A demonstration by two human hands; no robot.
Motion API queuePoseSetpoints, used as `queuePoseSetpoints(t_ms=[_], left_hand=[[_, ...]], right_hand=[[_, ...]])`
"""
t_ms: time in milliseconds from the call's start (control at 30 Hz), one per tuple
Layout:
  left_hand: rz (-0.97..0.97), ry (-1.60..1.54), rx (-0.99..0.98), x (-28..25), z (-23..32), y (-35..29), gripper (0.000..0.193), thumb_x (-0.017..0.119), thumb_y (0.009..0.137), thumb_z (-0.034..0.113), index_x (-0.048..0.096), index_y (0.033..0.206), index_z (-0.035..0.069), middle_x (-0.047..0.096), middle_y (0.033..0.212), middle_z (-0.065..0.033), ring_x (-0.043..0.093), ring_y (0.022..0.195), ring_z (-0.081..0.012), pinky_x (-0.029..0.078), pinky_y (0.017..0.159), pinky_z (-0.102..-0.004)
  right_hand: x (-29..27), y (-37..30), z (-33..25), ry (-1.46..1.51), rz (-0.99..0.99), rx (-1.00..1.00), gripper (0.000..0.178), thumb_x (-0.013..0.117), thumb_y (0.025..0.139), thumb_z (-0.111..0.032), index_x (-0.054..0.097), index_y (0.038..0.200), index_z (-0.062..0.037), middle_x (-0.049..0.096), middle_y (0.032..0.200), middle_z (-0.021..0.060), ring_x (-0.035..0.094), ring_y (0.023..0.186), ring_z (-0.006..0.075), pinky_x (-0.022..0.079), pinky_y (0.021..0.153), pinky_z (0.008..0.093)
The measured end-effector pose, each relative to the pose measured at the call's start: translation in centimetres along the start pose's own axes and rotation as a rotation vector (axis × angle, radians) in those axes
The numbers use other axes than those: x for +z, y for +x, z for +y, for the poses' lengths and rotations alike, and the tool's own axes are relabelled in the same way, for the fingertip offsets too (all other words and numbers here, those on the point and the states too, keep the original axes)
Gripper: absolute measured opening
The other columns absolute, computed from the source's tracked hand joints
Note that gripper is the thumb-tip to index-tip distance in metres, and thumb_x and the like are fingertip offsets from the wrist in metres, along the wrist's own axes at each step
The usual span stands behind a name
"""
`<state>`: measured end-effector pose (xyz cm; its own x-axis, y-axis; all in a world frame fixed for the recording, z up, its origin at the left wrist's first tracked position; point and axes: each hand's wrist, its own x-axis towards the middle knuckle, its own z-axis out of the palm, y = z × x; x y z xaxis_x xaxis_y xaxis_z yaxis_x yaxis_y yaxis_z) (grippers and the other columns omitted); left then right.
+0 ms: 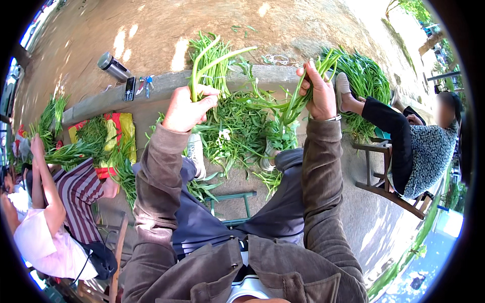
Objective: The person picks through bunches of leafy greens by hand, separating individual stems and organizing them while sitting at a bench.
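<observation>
the left grip [189,108] is clenched around a few thick pale stems [194,81], their bare ends pointing up and away, and the right grip [321,96] grasps a leafy bunch [293,108] that slants down toward the left. both are held up over the leaf pile [227,129], probably so the stems stay in plain view and loose bits drop onto it rather than scatter. that pile lies between the person's shoes, likely because there it is within easy reach of either side. a neater bundle [217,60] sits just beyond it at the kerb [169,86], perhaps to keep it apart from the loose greens. the phone [130,89] and keys [147,83] rest on the kerb to the left, near the flask [114,67], presumably to keep them out of the leaves. to the far right, a large green heap [366,70] lies beside a seated person [427,146].
</observation>
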<state>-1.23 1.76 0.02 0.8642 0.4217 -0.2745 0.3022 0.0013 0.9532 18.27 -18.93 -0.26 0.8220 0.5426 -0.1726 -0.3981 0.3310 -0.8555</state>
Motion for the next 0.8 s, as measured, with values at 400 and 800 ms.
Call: queuePoseSetpoints(t_ms=[400,800], left_hand=[[-0.109,-0.194,0.082,4.6,1.8,0.3,0.022,0.071,0.077,0.022,0.065,0.085,0.002,0.057,0.061,0.0019,0.046,0.048,-0.0021,0.034,0.041,-0.0169],[-0.202,-0.085,0.142,4.2,1.1,0.1,0.012,0.061,0.083,0.012,0.062,0.083,0.000,0.056,0.064,-0.0010,0.045,0.046,-0.0023,0.032,0.039,-0.0180]], right_hand=[[4.3,-1.6,2.4,-0.250,-0.253,0.173,0.020,0.054,0.089,-0.022,0.058,0.088,-0.0028,0.038,0.054,-0.0064,0.033,0.046,0.0024,0.028,0.043,0.0189],[4.7,-1.6,3.3,-0.255,-0.371,0.252,0.018,0.059,0.086,-0.019,0.063,0.084,-0.0017,0.051,0.057,-0.0019,0.042,0.045,0.0052,0.032,0.041,0.0216]])
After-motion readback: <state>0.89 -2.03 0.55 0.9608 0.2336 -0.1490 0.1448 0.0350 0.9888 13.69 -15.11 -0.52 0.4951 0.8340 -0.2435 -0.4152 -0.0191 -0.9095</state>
